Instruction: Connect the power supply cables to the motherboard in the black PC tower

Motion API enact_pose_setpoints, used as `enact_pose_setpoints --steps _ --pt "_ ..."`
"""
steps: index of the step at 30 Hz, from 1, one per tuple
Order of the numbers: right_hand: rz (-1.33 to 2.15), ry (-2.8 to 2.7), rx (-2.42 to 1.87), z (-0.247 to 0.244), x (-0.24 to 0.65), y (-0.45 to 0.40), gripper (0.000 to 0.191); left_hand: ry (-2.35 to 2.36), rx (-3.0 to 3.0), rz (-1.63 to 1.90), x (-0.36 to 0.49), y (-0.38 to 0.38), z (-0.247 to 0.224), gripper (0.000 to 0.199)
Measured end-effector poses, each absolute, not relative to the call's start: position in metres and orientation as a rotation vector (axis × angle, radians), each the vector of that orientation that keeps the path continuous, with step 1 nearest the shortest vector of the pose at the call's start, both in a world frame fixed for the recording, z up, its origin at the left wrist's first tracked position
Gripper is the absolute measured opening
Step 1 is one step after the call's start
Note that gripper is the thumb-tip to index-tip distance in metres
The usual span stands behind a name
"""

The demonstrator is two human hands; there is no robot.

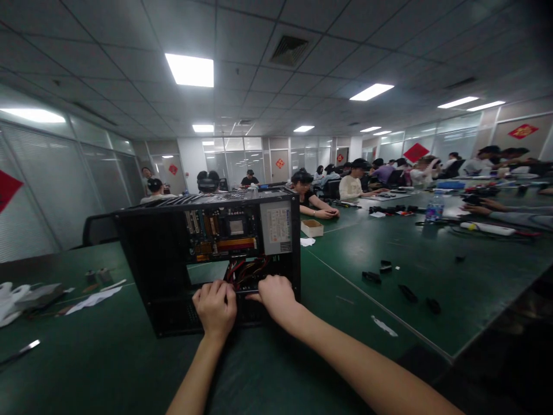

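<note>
A black computer case (159,271) stands open on the green table, its inside facing me. The motherboard (236,227) and a grey power supply (276,227) show in its upper part, with a bundle of red and dark cables (246,272) below them. My left hand (216,305) is closed on the lower frame bar of the case, left of the cables. My right hand (276,297) is curled over the same bar, right of the cables, its thumb pointing left. Both palms are hidden from view.
A small open box (311,228) and white paper lie behind the case. Black pieces (407,293) and a plastic bottle (434,206) are on the right. White bags, paper and a metal tool (29,347) lie left. Several people sit around the tables.
</note>
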State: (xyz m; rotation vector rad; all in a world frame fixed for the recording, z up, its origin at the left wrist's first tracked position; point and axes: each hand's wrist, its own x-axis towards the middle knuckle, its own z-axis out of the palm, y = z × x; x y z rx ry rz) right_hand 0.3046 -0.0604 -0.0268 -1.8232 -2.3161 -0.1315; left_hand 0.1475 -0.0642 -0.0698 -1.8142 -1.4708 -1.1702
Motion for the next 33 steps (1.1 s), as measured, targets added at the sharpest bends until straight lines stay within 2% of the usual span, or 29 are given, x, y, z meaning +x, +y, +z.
enact_pose_setpoints --steps 14,20,26,33 --pt "-0.03 -2.366 -1.729 -0.019 0.279 -0.076 0.038 -1.646 -1.737 -1.372 0.131 -0.058 -0.064 0.047" --pt "0.003 -2.38 -1.65 -0.02 0.262 -0.081 0.029 -1.57 -1.655 -1.581 0.114 -0.044 -0.068 0.049" --pt "0.016 -2.415 -1.568 -0.022 0.238 -0.084 0.025 -1.646 -1.55 -1.788 0.099 -0.037 -0.062 0.05" --pt "-0.027 -2.488 -1.483 -0.027 0.191 -0.09 0.031 -1.717 -1.55 -1.881 0.061 -0.024 -0.059 0.053"
